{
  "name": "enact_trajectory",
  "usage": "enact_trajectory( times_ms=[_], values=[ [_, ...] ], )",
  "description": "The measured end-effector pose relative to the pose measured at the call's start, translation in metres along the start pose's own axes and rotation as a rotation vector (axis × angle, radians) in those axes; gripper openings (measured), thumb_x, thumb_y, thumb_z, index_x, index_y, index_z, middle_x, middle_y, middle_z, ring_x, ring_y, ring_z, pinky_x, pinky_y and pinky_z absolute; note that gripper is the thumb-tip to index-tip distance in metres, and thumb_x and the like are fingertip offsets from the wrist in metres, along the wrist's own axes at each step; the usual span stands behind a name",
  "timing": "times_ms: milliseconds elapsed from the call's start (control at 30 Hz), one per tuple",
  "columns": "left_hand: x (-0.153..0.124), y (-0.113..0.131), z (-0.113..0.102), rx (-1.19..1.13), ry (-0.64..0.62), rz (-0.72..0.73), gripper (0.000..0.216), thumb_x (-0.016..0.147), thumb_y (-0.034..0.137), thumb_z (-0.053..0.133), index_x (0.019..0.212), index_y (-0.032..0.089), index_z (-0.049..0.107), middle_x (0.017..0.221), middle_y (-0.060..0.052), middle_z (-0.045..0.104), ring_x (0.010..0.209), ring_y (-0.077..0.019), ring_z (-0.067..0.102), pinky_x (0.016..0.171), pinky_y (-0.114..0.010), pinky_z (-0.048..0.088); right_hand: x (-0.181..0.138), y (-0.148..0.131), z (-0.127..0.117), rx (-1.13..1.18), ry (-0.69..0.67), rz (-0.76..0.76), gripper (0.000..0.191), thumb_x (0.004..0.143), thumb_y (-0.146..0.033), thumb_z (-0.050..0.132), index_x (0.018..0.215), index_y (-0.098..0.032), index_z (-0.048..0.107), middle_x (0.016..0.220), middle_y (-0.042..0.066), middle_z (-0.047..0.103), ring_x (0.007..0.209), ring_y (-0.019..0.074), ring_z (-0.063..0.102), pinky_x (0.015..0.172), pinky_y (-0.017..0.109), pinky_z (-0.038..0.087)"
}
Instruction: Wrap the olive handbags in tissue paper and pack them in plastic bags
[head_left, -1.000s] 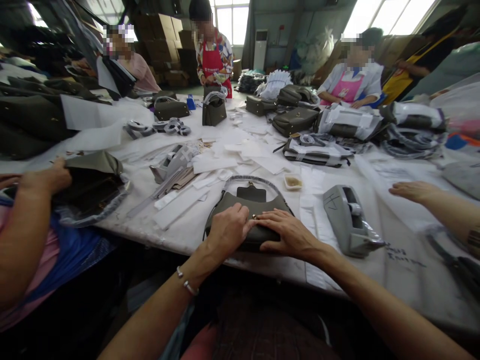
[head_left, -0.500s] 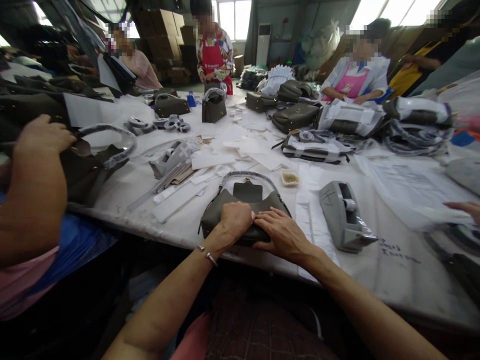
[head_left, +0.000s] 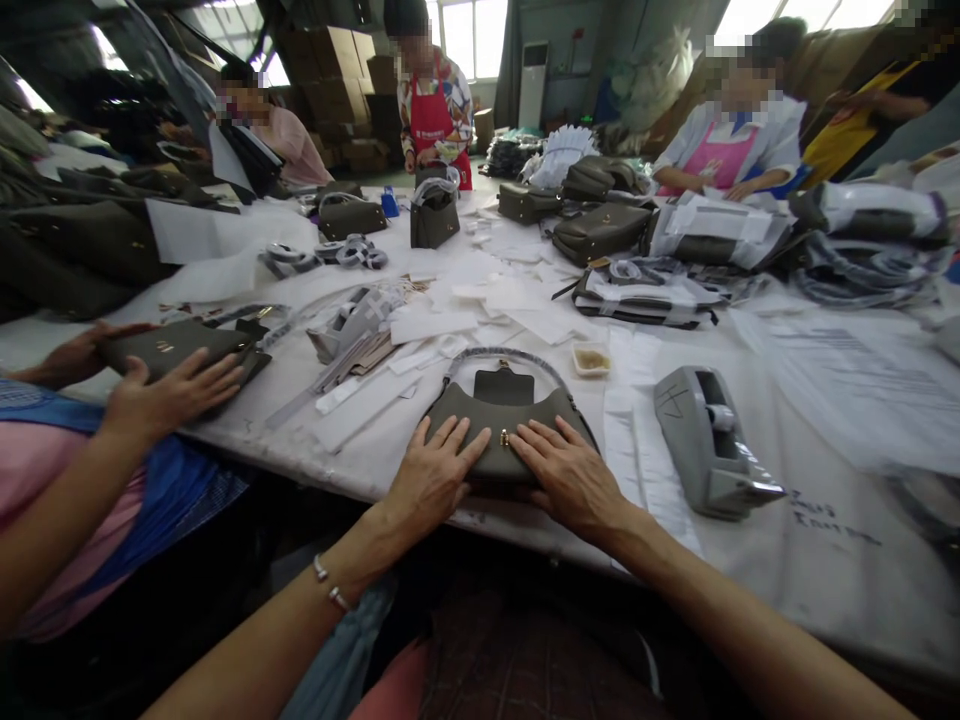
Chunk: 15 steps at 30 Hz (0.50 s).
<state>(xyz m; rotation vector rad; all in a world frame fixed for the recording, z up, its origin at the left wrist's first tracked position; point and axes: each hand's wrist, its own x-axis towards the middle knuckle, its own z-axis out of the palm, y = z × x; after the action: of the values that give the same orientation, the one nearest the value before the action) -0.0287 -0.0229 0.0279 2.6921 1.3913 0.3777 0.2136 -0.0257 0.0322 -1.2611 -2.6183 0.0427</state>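
A dark olive handbag [head_left: 491, 410] lies at the table's near edge in front of me. Its handle [head_left: 517, 355], in clear wrapping, arches away from me, and a small flap [head_left: 504, 387] shows inside that arch. My left hand [head_left: 436, 462] rests flat on the bag's left side with fingers spread. On the right side my right hand [head_left: 566, 465] presses down, its fingers stretched out too. Between the fingertips sits a small gold clasp [head_left: 505, 438]. Both thumbs are close to the bag's lower edge.
To the right stands a grey tape dispenser [head_left: 701, 440] beside white paper strips [head_left: 634, 420]; another dispenser [head_left: 352, 322] is left of centre. A small dish [head_left: 591, 358] lies beyond the bag. At left, a co-worker's hands [head_left: 169, 395] touch another handbag [head_left: 176, 345]. More handbags [head_left: 600, 232] lie farther back.
My left hand has gone from a closed fist at the bag's middle to lying flat on its left side, uncovering the clasp. The co-worker's hands at left now lie on a flattened bag.
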Motion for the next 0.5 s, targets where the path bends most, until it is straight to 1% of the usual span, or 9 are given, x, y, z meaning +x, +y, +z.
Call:
enact_trajectory(
  times_ms=[67,133,200,233,300,333,400,433,500],
  values=[
    [0.001,0.004,0.018,0.129,0.018,-0.023,0.06,0.086,0.014,0.057,0.144,0.027,0.047,0.14,-0.018,0.055,0.129,-0.0371,0.052,0.108,-0.062,0.032,0.0,0.001,0.011,-0.047,0.012,-0.002,0.054,0.085,-0.018,0.065,0.138,-0.018,0.052,0.137,0.013,0.06,0.128,0.0326,0.053,0.11,0.056,0.036],
    [-0.001,0.005,0.036,0.242,0.058,-0.029,0.056,0.09,0.01,0.049,0.143,0.027,0.048,0.139,-0.016,0.057,0.126,-0.0345,0.055,0.106,-0.057,0.038,-0.003,0.002,0.028,-0.093,0.06,-0.009,0.049,0.089,-0.01,0.054,0.138,-0.019,0.052,0.138,0.011,0.06,0.129,0.0306,0.052,0.111,0.055,0.036],
    [-0.005,0.003,0.052,0.31,0.104,-0.021,0.054,0.091,0.012,0.048,0.144,0.025,0.048,0.142,-0.016,0.054,0.129,-0.0335,0.053,0.107,-0.052,0.04,-0.008,0.002,0.045,-0.11,0.121,-0.009,0.05,0.091,-0.006,0.047,0.14,-0.017,0.051,0.142,0.01,0.057,0.133,0.0293,0.049,0.113,0.054,0.034],
    [-0.008,0.003,0.057,0.318,0.123,-0.013,0.055,0.092,0.015,0.05,0.145,0.025,0.046,0.144,-0.016,0.052,0.131,-0.0338,0.05,0.108,-0.052,0.038,-0.011,0.001,0.051,-0.102,0.143,-0.006,0.05,0.092,-0.007,0.046,0.141,-0.016,0.049,0.144,0.011,0.055,0.135,0.029,0.046,0.114,0.054,0.032],
    [-0.013,0.002,0.062,0.297,0.146,0.0,0.058,0.092,0.028,0.056,0.148,0.025,0.042,0.149,-0.016,0.046,0.137,-0.0352,0.044,0.112,-0.054,0.033,-0.017,-0.001,0.059,-0.061,0.144,0.007,0.052,0.094,-0.016,0.05,0.145,-0.015,0.044,0.149,0.012,0.048,0.14,0.0298,0.04,0.117,0.055,0.027],
    [-0.015,0.003,0.062,0.28,0.15,0.01,0.062,0.091,0.037,0.059,0.149,0.025,0.04,0.151,-0.016,0.044,0.139,-0.0361,0.04,0.113,-0.056,0.031,-0.018,-0.002,0.06,-0.036,0.125,0.009,0.057,0.093,-0.024,0.054,0.148,-0.014,0.041,0.151,0.014,0.045,0.142,0.031,0.037,0.118,0.057,0.025],
    [-0.014,0.006,0.063,0.268,0.149,0.022,0.072,0.087,0.052,0.061,0.15,0.026,0.038,0.153,-0.016,0.041,0.141,-0.0382,0.037,0.113,-0.061,0.029,-0.016,-0.002,0.058,0.017,0.06,-0.003,0.073,0.09,-0.044,0.062,0.15,-0.013,0.035,0.154,0.017,0.04,0.143,0.0338,0.034,0.118,0.06,0.023],
    [-0.012,0.008,0.064,0.274,0.146,0.024,0.074,0.086,0.057,0.06,0.149,0.024,0.039,0.152,-0.016,0.041,0.14,-0.0389,0.037,0.112,-0.062,0.028,-0.012,-0.002,0.056,0.044,0.022,-0.007,0.081,0.087,-0.051,0.063,0.151,-0.012,0.034,0.154,0.019,0.039,0.143,0.0348,0.033,0.117,0.061,0.023],
    [-0.003,0.014,0.071,0.29,0.146,0.019,0.075,0.087,0.062,0.055,0.147,0.019,0.043,0.15,-0.018,0.045,0.138,-0.0395,0.039,0.11,-0.063,0.029,0.004,0.002,0.05,0.102,-0.056,0.007,0.087,0.086,-0.06,0.061,0.152,-0.011,0.033,0.153,0.021,0.039,0.143,0.0354,0.033,0.116,0.061,0.025]
  ],
)
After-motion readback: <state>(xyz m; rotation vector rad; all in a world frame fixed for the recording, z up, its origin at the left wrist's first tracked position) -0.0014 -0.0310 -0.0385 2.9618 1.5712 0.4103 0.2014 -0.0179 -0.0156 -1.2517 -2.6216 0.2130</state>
